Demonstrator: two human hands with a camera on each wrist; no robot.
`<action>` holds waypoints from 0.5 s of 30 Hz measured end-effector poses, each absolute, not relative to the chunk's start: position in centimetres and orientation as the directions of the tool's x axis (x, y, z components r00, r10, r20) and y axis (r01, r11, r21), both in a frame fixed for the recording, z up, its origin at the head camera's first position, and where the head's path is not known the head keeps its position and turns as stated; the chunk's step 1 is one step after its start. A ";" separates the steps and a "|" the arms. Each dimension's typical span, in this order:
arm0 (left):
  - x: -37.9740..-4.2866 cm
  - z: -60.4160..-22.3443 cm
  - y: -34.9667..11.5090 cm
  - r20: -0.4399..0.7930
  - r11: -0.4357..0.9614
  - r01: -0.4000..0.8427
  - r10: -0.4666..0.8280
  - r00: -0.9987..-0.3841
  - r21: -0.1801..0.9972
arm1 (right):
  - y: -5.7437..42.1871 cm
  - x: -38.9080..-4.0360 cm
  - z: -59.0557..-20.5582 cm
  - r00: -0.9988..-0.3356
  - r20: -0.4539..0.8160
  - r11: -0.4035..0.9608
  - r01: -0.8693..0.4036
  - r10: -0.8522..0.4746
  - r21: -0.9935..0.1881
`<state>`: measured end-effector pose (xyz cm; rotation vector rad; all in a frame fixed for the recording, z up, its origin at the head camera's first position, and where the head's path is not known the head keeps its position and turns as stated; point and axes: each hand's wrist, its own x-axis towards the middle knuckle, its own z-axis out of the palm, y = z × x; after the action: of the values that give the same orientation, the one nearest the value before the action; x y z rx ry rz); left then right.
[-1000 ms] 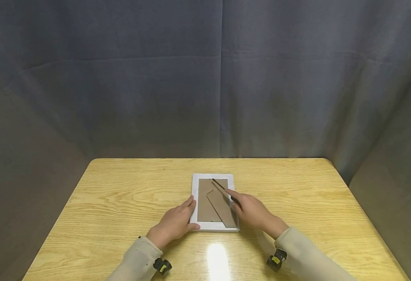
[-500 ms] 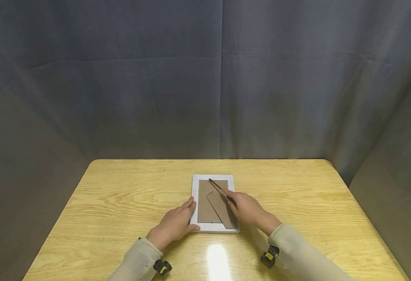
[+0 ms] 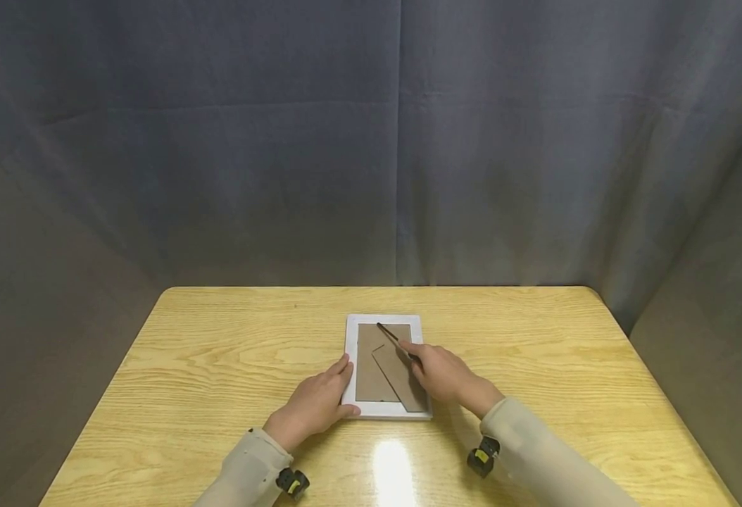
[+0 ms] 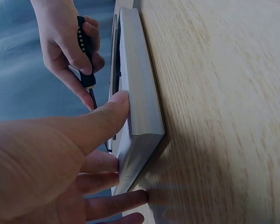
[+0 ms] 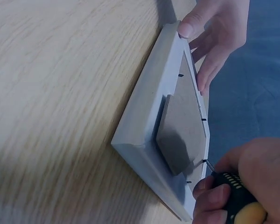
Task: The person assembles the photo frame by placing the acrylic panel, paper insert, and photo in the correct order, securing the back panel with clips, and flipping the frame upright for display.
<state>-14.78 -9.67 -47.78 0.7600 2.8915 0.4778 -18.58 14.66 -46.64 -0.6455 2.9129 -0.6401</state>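
Right hand [image 3: 445, 373] clasps a black-and-yellow-handled screwdriver [image 5: 237, 199], tip at the far inner edge of a white rectangular frame [image 3: 377, 410] holding brown board [image 3: 369, 377]; left hand [image 3: 316, 401] rests extended fingers against the frame's left side.

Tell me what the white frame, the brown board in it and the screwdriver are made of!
White frame: painted wood or plastic, I can't tell; it's smooth with little shine.
Brown board: probably pressed fibreboard or thick card, since it's dull and plain.
Screwdriver: the black-and-yellow handle seems plastic or rubber; the thin shaft glints like metal.
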 end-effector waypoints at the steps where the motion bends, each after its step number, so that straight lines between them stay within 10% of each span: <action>1: -14.8 -47.8 -9.7 -0.030 0.824 0.460 0.496 -0.868 0.329 | 14.6 -18.6 -46.6 -0.908 -0.005 0.824 -0.379 -0.420 -0.421; 15: -14.8 -47.8 -9.7 -0.020 0.823 0.466 0.498 -0.867 0.326 | 14.6 -18.9 -46.6 -0.908 -0.055 0.831 -0.353 -0.415 -0.430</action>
<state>-14.81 -9.67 -47.81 0.7688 2.8994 0.4781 -18.93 14.62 -46.59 -0.6044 2.8644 -0.6308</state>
